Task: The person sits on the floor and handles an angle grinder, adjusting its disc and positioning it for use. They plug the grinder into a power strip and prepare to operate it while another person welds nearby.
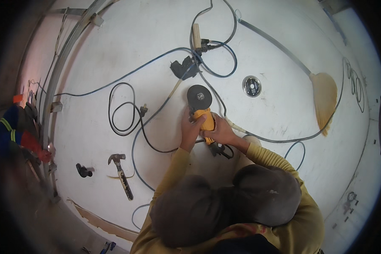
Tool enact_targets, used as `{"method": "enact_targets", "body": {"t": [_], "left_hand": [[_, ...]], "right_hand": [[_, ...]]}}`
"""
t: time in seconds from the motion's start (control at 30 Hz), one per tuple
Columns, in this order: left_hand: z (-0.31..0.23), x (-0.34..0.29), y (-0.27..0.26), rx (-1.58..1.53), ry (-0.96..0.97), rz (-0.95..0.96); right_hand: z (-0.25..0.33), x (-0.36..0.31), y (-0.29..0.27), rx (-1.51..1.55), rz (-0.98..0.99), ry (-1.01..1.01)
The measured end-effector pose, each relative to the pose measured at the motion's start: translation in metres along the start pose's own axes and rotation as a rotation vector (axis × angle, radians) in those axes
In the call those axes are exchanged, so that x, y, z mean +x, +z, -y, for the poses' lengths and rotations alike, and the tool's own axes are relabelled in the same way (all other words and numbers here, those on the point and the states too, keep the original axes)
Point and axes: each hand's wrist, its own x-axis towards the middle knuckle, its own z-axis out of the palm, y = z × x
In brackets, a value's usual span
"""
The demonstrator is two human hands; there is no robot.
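Note:
Both of my hands hold a yellow angle grinder (206, 121) in front of my bent knees, its dark disc (199, 98) pointing away from me. My left hand (191, 127) is closed on the left side near the grinder's head. Around the body's right side wraps my right hand (221, 130). A black power cord (157, 150) curves off to the left from the grinder and ends at a plug (144, 110) lying loose on the floor. A separate round cutting disc (252, 86) lies flat, right of the grinder.
A claw hammer (121, 175) and a black handle-like piece (84, 170) lie at left. A broom (324, 99) lies at right. Blue and grey cables (224, 75) cross near a black scrap (183, 67). At far left, a person (19, 131) works beside a metal frame (51, 97).

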Motion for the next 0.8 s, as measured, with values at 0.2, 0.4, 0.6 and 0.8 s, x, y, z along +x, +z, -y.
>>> {"method": "enact_targets", "body": {"t": [0.2, 0.4, 0.6, 0.8], "left_hand": [[-0.014, -0.014, 0.02, -0.073, 0.065, -0.205], [0.001, -0.016, -0.011, 0.175, 0.172, -0.275], [0.004, -0.033, -0.002, 0.109, 0.111, -0.101], [-0.009, -0.036, 0.007, 0.38, 0.253, -0.123]], "right_hand": [[0.014, -0.016, 0.003, 0.141, 0.001, -0.264], [0.044, -0.013, -0.05, -0.392, -0.192, -0.487], [0.074, 0.029, -0.059, -0.897, -0.113, -1.08], [0.066, 0.013, -0.008, -0.041, -0.473, -0.451]]}}
